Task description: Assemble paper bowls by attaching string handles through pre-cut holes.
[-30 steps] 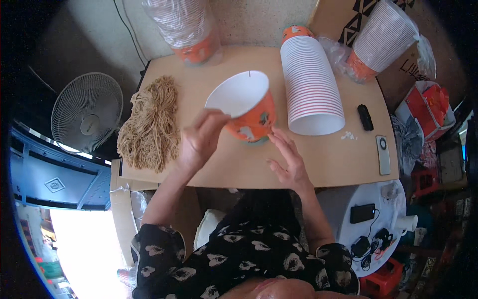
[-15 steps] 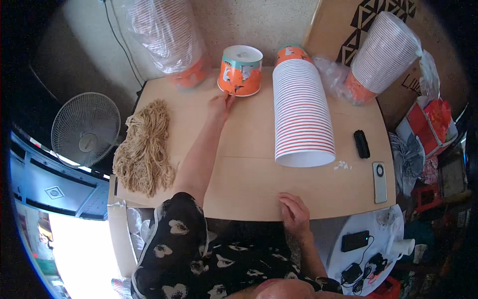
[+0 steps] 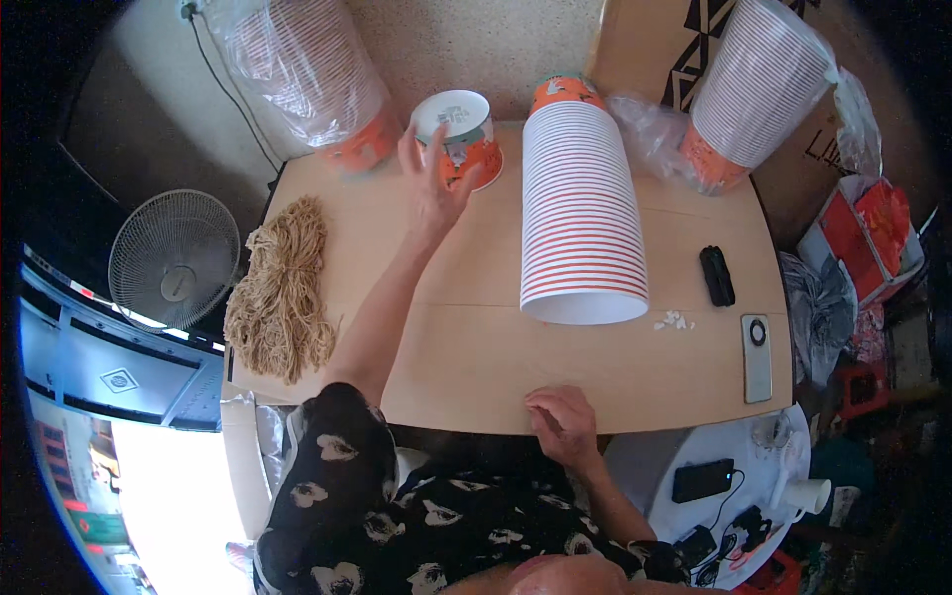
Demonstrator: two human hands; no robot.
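**Left hand spread at an upturned paper bucket, far edge of the surface**

The left hand (image 3: 433, 183) reaches across the wooden surface (image 3: 476, 337) with fingers fanned wide, holding nothing; its fingertips lie at, or just off, the wall of a single orange-and-white paper bucket (image 3: 458, 137) standing base-up near the far edge. Whether skin touches the bucket cannot be told. The right hand (image 3: 563, 424) rests at the near edge, fingers loosely curled, palm down, empty.

Risks, as judged: the bucket is light and stands near the far rim, so a careless brush of the spread fingers would likely tip it or push it off. The long nested stack of buckets (image 3: 580, 208) lies on its side just right of the hand; being round, it could roll if nudged by the forearm. The bundle of tan twine (image 3: 283, 288) overhangs the left edge and could slide off.

Count: one loose bucket; one unwrapped stack lying on the surface; two stacks in clear plastic wrap, one far left (image 3: 307, 74) and one far right (image 3: 749, 84); one twine bundle; one small black device (image 3: 716, 275); one slim remote-like bar (image 3: 757, 357); one scatter of white scraps (image 3: 672, 320); one fan (image 3: 174, 260) beside the surface.
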